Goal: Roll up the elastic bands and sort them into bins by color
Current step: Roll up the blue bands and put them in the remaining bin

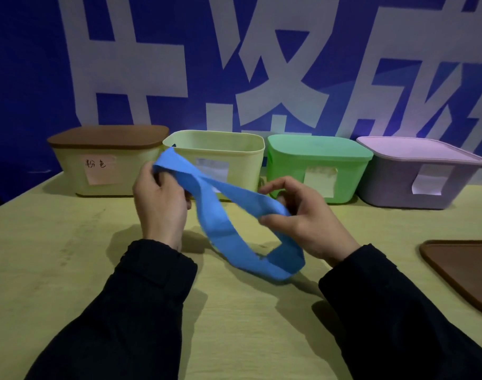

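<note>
The blue elastic band (228,215) hangs twisted between both hands above the table; the left hand (160,201) pinches one end, the right hand (302,215) grips the other; untwist it flat first, then roll tightly; the open bin (250,149) waits just beyond.

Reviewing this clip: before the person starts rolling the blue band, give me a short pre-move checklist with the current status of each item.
1. Both hands on the blue band: ok, left hand and right hand each grip it.
2. Band flat for rolling: not ok, twisted, its loop hanging.
3. A bin open: ok, second bin has no lid.
4. That bin's label matches blue: cannot tell, label unreadable.
5. Loose brown lid clear of the hands: ok.
</note>
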A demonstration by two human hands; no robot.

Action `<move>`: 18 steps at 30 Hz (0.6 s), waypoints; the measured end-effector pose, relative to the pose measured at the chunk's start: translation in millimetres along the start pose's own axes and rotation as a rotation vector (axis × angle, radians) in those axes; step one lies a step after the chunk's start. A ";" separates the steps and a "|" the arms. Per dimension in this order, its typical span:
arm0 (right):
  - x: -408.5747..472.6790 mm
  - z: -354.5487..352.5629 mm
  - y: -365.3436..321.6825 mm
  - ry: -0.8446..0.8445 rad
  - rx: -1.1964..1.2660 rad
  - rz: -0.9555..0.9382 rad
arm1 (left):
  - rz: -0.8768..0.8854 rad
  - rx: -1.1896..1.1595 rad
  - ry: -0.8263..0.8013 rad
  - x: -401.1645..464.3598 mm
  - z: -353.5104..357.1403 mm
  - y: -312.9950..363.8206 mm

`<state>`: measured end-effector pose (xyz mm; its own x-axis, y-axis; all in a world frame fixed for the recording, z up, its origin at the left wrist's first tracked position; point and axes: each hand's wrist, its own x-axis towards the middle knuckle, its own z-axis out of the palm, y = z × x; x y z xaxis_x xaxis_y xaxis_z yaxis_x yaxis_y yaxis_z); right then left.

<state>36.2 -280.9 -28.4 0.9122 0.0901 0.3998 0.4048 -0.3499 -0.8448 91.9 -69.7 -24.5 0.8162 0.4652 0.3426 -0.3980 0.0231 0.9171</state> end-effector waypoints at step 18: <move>9.7 -29.8 16.8 0.702 -0.146 0.041 | 0.360 0.473 -0.324 -4.8 -3.9 -10.7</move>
<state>49.9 -313.7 -28.1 0.6500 -0.5299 0.5447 0.3136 -0.4658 -0.8275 90.7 -68.7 -36.7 0.7804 0.0812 0.6200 -0.5030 -0.5076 0.6995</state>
